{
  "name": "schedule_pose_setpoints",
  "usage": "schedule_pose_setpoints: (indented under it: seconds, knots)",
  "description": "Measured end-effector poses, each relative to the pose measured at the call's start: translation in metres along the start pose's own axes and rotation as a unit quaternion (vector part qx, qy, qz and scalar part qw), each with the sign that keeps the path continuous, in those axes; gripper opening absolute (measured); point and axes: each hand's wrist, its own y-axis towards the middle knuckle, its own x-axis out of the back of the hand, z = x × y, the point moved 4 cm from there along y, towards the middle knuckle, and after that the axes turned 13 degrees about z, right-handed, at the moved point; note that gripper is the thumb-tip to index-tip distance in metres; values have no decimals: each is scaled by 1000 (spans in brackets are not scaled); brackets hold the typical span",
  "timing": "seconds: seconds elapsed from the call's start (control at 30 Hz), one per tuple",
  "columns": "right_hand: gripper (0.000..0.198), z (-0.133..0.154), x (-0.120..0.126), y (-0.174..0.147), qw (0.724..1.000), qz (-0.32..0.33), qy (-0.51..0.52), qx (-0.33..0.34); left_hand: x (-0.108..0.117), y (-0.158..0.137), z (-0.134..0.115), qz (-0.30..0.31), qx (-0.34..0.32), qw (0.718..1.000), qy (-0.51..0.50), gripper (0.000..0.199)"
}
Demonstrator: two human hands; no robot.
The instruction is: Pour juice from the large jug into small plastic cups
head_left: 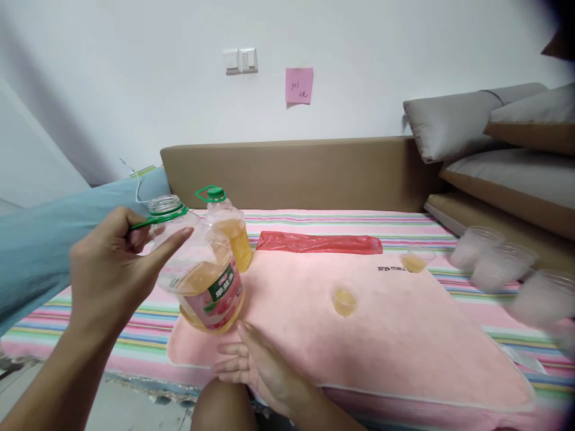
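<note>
2 bare hands are working around a big clear jug (204,272) of yellow liquid at the near left corner of a pink towel (395,335) that is lying over a striped bed sheet (314,218). The left hand (112,269) is curling its fingers through the green handle (155,218) at the jug's open neck, with the thumb pressing along the shoulder, so it is closed on the jug and carrying it. The right hand (251,362) is lying open, palm up, just below the jug's base, fingertips reaching toward the bottom edge; whether they are touching it I cannot tell. The jug is leaning, its long axis running from the base low and right, near the right hand, up and left to the mouth beside the left hand, so the left hand is the nearer one to the neck and the right to the base. Just behind it, a 2nd jug (227,230) with a green cap is standing upright. Farther right on the towel, 2 small cups (344,301) of yellow liquid are sitting well apart from the jug, the far one (415,261) by the towel's printed edge. A red plastic bag (318,242) is lying flat beyond the towel. Blurred clear cups (498,263) are showing at the right edge.
</note>
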Motion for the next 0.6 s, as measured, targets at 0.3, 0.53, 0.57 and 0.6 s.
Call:
schedule_pose_setpoints:
  seconds: [0.3, 0.53, 0.57, 0.6]
  knots:
    - [92, 38, -15, -46, 996, 39, -52, -54, -34, 0, 50, 24, -21, 995, 93, 44]
    - [70, 63, 0, -90, 965, 110, -225, -73, -38, -2, 49, 31, -70, 993, 91, 43]
    - [68, 68, 2, -98, 954, 127, -256, -87, -39, -3, 48, 33, -89, 991, 96, 41]
    - [64, 75, 4, -105, 943, 144, -282, -98, -40, -5, 46, 35, -109, 988, 105, 40]
